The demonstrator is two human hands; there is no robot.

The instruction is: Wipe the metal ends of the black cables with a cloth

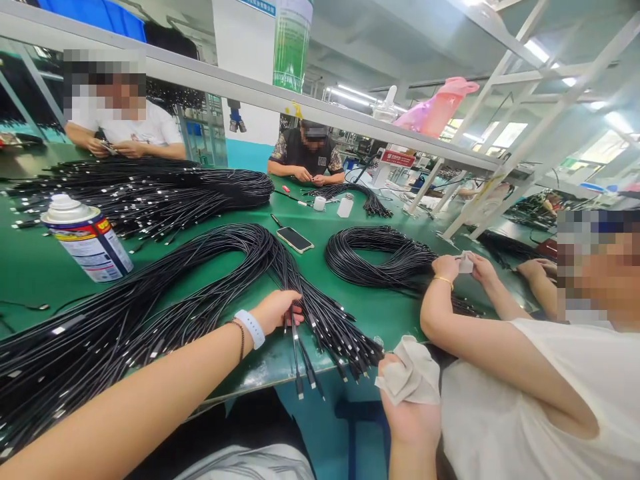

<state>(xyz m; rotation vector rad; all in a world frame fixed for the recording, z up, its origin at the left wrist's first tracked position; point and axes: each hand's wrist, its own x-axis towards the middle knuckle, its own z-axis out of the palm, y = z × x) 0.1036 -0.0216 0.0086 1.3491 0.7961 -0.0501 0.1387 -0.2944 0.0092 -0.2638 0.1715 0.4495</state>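
Observation:
My left hand [277, 311], with a pale watch band on the wrist, is closed round a few black cables [300, 363] whose connector ends hang over the table's front edge. These belong to a large bundle of black cables [215, 247] that curves across the green table. Low at the right, my right hand [413, 417] grips a crumpled white cloth [414, 370]. The cloth covers most of its fingers. Just left of the cloth lie the bundle's fanned-out connector tips [363, 350].
A spray can [90, 240] stands at the left, before another cable heap [200, 190]. A phone [295, 240] lies mid-table beside a coiled cable bundle [365, 257]. Close on my right, a co-worker's arms [465, 327] reach over the table. A shelf rail [350, 113] crosses overhead.

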